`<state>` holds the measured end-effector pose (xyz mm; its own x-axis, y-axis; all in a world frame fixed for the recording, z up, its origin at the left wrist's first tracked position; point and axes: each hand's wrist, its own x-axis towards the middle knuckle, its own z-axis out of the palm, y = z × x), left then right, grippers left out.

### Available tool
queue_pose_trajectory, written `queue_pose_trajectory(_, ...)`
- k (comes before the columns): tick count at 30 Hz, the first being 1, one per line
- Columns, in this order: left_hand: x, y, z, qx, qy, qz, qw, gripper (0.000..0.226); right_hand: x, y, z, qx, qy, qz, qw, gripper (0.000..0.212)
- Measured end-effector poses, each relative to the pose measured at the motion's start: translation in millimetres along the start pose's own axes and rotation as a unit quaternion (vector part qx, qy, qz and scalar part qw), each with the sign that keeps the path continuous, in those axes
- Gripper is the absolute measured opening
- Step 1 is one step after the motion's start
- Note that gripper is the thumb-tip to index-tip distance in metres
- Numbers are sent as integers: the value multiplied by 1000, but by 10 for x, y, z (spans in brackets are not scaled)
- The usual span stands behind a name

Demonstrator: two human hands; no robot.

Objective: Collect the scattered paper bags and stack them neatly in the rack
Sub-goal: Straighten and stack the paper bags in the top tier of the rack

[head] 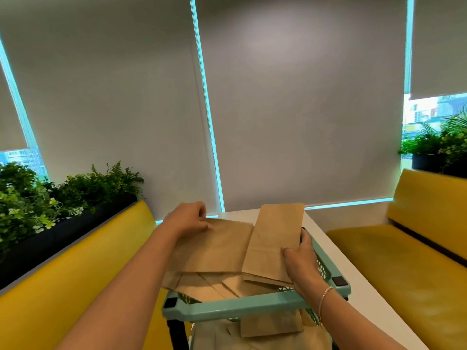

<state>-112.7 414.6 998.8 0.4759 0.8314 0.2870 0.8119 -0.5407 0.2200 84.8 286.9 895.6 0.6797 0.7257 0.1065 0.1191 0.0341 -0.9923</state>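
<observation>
I see several brown paper bags, all flat and folded. A narrow bag (274,242) lies on top, long side pointing away from me, a little tilted, over the right part of the mint-green rack (252,303). A wider bag (212,246) lies to its left, with its left edge beyond the rack's rim. Under these two, more bags (214,285) rest in the top tier, at mixed angles. Lower bags (267,327) show in the tier below, behind the front rail.
</observation>
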Motion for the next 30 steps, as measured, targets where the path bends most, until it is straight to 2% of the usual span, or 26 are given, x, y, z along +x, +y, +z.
queue_pose_trajectory(2, -26, -27, -108, -57, 65, -20, 996, 26, -6, 3, -4, 2, -1, 1, 1000, 60)
queue_pose_trajectory(4, -57, -9, -147, -154, 140, -51, 977, 21, -12, -1, -2, 5, -2, 3, 1000, 58)
queue_pose_trajectory(5, -69, 13, -134, -222, 174, -74, 957, 20, -10, -4, 1, 6, -2, 4, 1000, 58)
queue_pose_trajectory(7, -83, 53, -47, -381, 214, -112, 892, 18, -14, -12, 2, 6, -1, 3, 1000, 57)
queue_pose_trajectory(9, -119, 136, 116, -510, 202, -140, 825, 26, -16, -19, -2, 11, -2, -2, 1000, 55)
queue_pose_trajectory(10, -140, 183, 222, -536, 189, -152, 808, 31, -18, -25, -3, 17, -4, -5, 1000, 53)
queue_pose_trajectory(15, -256, 475, 796, -559, 103, -204, 797, 34, -38, -38, -14, 46, -12, -8, 999, 49)
queue_pose_trajectory(19, -403, 735, 1036, -431, 35, -212, 876, 39, -36, -29, -12, 54, 2, -10, 998, 44)
queue_pose_trajectory(22, -441, 784, 1152, -389, 3, -189, 902, 45, -34, -25, -12, 62, 13, -5, 998, 41)
queue_pose_trajectory(23, -444, 789, 1166, -394, -4, -186, 900, 48, -29, -25, -10, 64, 15, -4, 998, 41)
queue_pose_trajectory(27, -448, 763, 1181, -488, -30, -185, 852, 54, -35, -48, -1, 64, 3, -16, 998, 40)
queue_pose_trajectory(30, -421, 712, 1188, -517, -2, -174, 838, 46, -48, -57, 9, 71, -1, -32, 997, 39)
